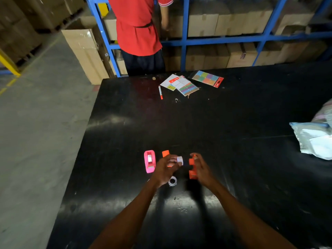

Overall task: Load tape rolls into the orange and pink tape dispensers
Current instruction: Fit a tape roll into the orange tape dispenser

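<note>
On the black table [224, 123], a pink tape dispenser [149, 161] lies to the left with a white roll inside it. My left hand [165, 169] pinches a small white tape roll [180, 160] at its fingertips. Partly hidden behind that hand sits an orange dispenser [165, 154]. My right hand [202, 168] grips a second orange dispenser [192, 168], held just right of the white roll. A clear tape roll [172, 181] lies flat on the table below my left hand.
A red-capped marker [160, 92] and packets of coloured sticky notes [208, 78] lie at the table's far edge. A plastic bag [316, 139] rests at the right edge. A person in a red shirt [138, 26] stands beyond the table by blue shelving with cartons.
</note>
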`<state>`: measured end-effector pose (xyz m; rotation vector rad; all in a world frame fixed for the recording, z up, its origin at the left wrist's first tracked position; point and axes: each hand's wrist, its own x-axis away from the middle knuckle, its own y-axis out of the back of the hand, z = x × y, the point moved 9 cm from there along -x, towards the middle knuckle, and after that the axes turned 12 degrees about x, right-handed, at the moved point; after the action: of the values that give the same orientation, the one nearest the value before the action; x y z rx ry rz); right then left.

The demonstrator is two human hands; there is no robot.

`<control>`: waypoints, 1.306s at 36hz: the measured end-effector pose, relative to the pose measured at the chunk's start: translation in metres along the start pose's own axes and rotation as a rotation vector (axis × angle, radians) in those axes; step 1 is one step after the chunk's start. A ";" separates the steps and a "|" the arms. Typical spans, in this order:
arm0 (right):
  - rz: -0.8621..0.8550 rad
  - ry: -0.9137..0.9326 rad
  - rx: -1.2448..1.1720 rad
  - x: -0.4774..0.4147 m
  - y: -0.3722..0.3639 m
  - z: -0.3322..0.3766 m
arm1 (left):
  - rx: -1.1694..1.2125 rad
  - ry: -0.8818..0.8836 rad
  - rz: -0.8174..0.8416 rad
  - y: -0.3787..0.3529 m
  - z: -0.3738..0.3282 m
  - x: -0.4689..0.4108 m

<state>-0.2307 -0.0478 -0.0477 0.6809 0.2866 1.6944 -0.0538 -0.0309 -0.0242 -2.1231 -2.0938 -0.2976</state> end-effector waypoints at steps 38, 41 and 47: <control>0.225 -0.148 0.167 0.020 -0.025 -0.028 | -0.871 0.050 -0.079 -0.004 0.088 0.032; 0.261 -0.105 0.202 0.023 -0.032 -0.016 | -0.881 0.029 -0.115 -0.001 0.093 0.029; 0.335 -0.036 0.340 0.028 -0.044 -0.009 | -0.733 -0.056 -0.086 -0.002 0.081 0.025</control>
<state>-0.2037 -0.0092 -0.0708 1.0560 0.4624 1.9703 -0.0520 0.0128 -0.0965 -2.3969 -2.3535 -1.1857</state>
